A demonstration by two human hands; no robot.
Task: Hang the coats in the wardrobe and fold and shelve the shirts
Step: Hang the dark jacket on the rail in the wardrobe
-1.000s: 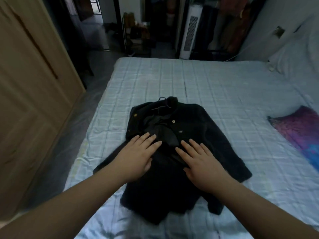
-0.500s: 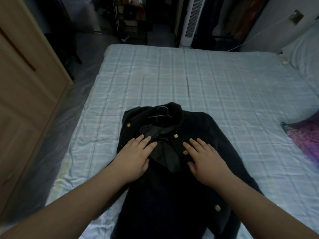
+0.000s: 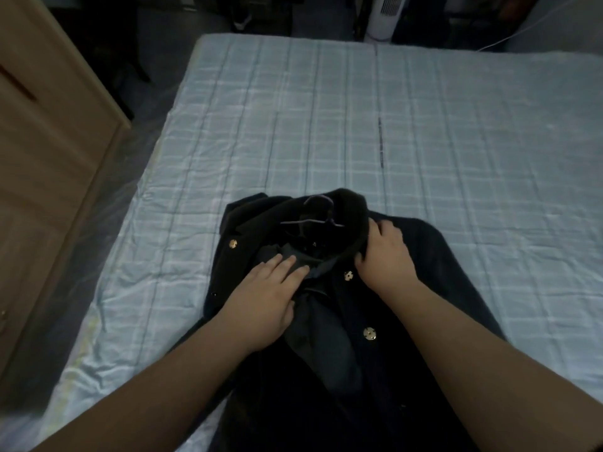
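Note:
A black coat with gold buttons lies face up on the bed, its collar pointing away from me. A dark hanger sits inside the collar opening. My left hand lies flat on the grey lining near the left front panel, fingers apart. My right hand grips the right side of the collar, thumb and fingers curled over its edge. The coat's lower part runs out of view at the bottom.
The bed carries a pale blue checked sheet. A wooden wardrobe stands at the left, with a strip of floor between it and the bed. A white tower fan and dark clutter stand beyond the bed's far end.
My right hand has moved up from the coat's front to the collar and closed on it. My left hand slid slightly inward onto the lining. The view has tilted down and closer.

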